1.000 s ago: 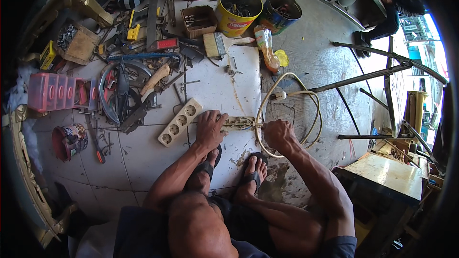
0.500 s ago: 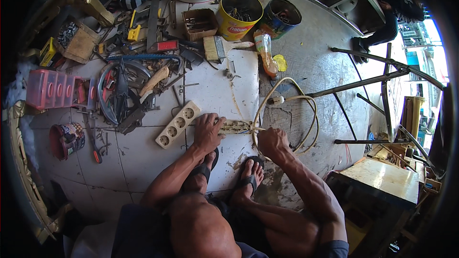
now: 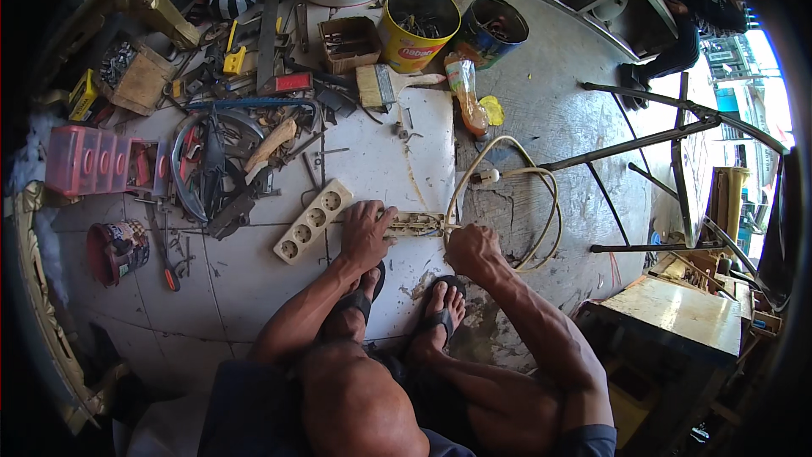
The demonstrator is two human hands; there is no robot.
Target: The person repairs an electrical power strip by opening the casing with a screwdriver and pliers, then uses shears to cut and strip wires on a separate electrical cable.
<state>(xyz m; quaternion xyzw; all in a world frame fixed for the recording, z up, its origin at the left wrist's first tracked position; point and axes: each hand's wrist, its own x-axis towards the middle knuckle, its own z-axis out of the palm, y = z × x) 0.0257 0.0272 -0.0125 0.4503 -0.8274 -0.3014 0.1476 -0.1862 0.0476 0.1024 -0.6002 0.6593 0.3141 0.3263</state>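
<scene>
An opened power strip casing [image 3: 414, 224] lies on the white tiles, its inner contacts facing up. My left hand [image 3: 365, 235] is closed over its left end, pressing it to the floor. At the other end, my right hand [image 3: 475, 250] has its fingers pinched together where the cream power cord [image 3: 554, 218] meets the casing; the fingertips partly hide what they grip. The cord loops out to the right, with its plug [image 3: 491, 176] resting inside the loop. Just left of my left hand, the socket cover [image 3: 314, 221] lies at a slant, sockets up.
Hand tools, a hacksaw [image 3: 254, 103] and metal scraps crowd the left. Beyond are a paintbrush [image 3: 378, 86], a yellow tin [image 3: 419, 27], a dark tin [image 3: 492, 31] and a plastic bottle [image 3: 467, 95]. Metal legs [image 3: 630, 145] stand to the right; another person [image 3: 702, 0] sits far right.
My right hand has moved slightly left, closer to the end of the casing. The cord's loop has shifted a little with it. My left hand stays in place.
</scene>
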